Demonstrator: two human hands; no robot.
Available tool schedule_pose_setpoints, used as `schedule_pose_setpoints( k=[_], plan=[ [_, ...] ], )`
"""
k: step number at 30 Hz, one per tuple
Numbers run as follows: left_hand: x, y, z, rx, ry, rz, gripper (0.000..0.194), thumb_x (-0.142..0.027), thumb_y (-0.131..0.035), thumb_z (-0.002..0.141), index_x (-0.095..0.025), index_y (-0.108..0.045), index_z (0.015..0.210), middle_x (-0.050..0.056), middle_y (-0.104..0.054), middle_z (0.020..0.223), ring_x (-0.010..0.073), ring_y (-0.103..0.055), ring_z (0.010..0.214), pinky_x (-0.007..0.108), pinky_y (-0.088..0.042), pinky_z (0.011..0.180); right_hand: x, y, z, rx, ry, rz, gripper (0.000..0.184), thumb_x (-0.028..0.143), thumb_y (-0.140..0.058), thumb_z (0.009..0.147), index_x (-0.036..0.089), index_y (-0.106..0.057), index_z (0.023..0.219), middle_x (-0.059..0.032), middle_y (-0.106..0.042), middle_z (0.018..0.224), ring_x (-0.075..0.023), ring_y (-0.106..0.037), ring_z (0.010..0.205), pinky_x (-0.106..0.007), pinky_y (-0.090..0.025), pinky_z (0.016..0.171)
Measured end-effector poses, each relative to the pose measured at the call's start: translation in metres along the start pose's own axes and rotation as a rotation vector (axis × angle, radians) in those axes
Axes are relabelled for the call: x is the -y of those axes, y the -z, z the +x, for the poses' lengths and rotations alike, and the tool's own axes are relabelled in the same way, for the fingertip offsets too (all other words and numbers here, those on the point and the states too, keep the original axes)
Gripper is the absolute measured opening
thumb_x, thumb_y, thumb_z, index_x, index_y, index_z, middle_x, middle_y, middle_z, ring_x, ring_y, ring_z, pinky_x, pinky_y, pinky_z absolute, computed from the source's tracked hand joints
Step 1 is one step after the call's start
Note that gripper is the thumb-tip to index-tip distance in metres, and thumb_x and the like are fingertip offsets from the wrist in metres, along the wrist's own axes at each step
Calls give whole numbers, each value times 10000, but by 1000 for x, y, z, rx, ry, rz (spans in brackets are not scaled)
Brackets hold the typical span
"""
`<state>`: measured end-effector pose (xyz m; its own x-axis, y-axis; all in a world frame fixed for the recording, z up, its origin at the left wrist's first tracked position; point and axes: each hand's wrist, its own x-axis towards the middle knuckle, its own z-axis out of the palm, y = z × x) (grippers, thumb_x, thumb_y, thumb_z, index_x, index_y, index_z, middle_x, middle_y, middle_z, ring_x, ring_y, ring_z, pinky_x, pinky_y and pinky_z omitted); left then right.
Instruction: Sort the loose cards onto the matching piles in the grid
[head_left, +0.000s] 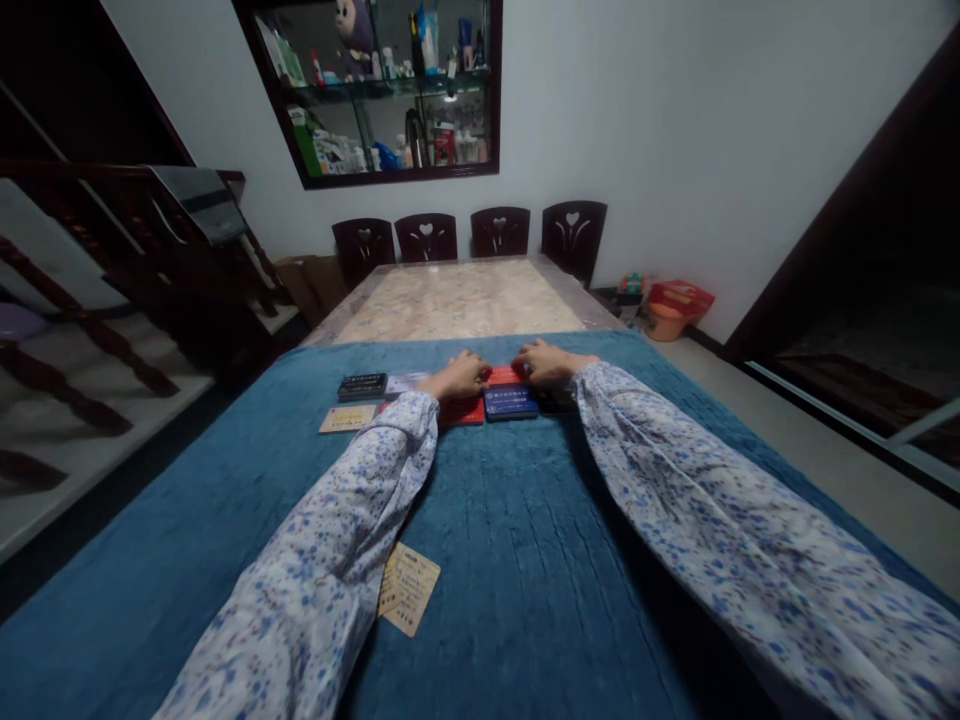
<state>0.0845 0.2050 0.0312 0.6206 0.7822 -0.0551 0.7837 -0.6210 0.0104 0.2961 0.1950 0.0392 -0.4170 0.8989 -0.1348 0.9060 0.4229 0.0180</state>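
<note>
My left hand (460, 376) and my right hand (547, 362) reach to a red card stack (505, 376) from either side, fingers curled at its edges. Just in front of it is a blue card stack (511, 404). Below my left hand lies another red stack (463, 412), partly covered by the wrist. A black stack (362, 386), a pale stack (403, 382) and a beige stack (348, 418) sit to the left. Under my right wrist is a dark stack (556, 402), mostly hidden. Several loose beige cards (411, 590) lie beside my left forearm, partly behind the sleeve.
A blue cloth (510, 560) covers the near part of the table; the marble-patterned top (465, 295) shows beyond it. Dark chairs (501, 232) line the far end. A wooden railing (90, 310) stands left, and an orange bucket (666, 318) sits on the floor at right.
</note>
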Motion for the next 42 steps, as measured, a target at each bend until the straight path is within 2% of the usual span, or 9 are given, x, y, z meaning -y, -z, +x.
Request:
schedule_pose_setpoints(
  k=[9, 12, 15, 18, 21, 27, 33, 42],
  plan=[
    [2, -1, -3, -6, -17, -6, 323, -203, -536, 895, -219, -701, 1172, 106, -650, 1254, 303, -507, 1253, 430, -458, 1024, 0, 0, -1, -7, -20, -7, 427, 300, -599, 856, 247, -700, 1267, -127, -639, 1349, -346, -540, 1214, -396, -489, 912],
    [5, -1, -4, -52, -7, -35, 369, -165, -548, 866, -227, -704, 1195, 107, -639, 1282, 309, -504, 1262, 438, -460, 1028, -3, 1, -2, -46, -17, 6, 480, 323, -604, 874, 232, -672, 1340, -135, -632, 1393, -347, -528, 1259, -395, -485, 944],
    [9, -3, -5, -99, -10, -55, 383, -201, -590, 862, -224, -704, 1227, 113, -634, 1292, 311, -503, 1259, 430, -457, 1035, -5, 3, -2, -94, -5, 6, 547, 298, -606, 872, 208, -632, 1411, -137, -622, 1425, -337, -511, 1299, -384, -474, 971],
    [13, -4, -8, -158, -33, -62, 401, -236, -590, 892, -207, -685, 1281, 121, -636, 1298, 298, -504, 1237, 424, -450, 1035, -5, 8, -3, -135, 37, 0, 547, 277, -617, 858, 180, -645, 1396, -139, -658, 1369, -323, -533, 1256, -371, -460, 968],
    [14, -4, -14, -208, -53, -73, 380, -228, -569, 920, -175, -691, 1275, 136, -641, 1290, 290, -504, 1220, 422, -442, 1035, -1, 13, -7, -187, 74, -1, 469, 262, -603, 878, 160, -681, 1329, -133, -699, 1276, -300, -555, 1183, -352, -440, 951],
    [13, 3, -35, -280, -118, -90, 285, -192, -522, 957, -159, -746, 1131, 134, -661, 1165, 255, -544, 1121, 377, -451, 994, 18, 20, -24, -292, 60, -33, 282, 234, -532, 931, 159, -747, 1098, -129, -745, 1109, -267, -578, 1047, -326, -402, 842],
    [11, 9, -61, -317, -138, -60, 273, -159, -487, 949, -142, -757, 911, 119, -656, 980, 236, -549, 978, 353, -468, 889, 38, 23, -39, -333, -4, -106, 331, 315, -465, 1006, 149, -744, 1070, -161, -754, 1064, -285, -597, 1031, -345, -361, 780],
    [10, 15, -112, -318, -116, -50, 216, -127, -516, 912, -138, -729, 875, 106, -638, 914, 233, -541, 921, 343, -461, 841, 71, 19, -61, -329, 14, -136, 444, 368, -362, 1059, 145, -746, 1062, -175, -750, 1050, -295, -592, 1037, -376, -344, 818]
  ],
)
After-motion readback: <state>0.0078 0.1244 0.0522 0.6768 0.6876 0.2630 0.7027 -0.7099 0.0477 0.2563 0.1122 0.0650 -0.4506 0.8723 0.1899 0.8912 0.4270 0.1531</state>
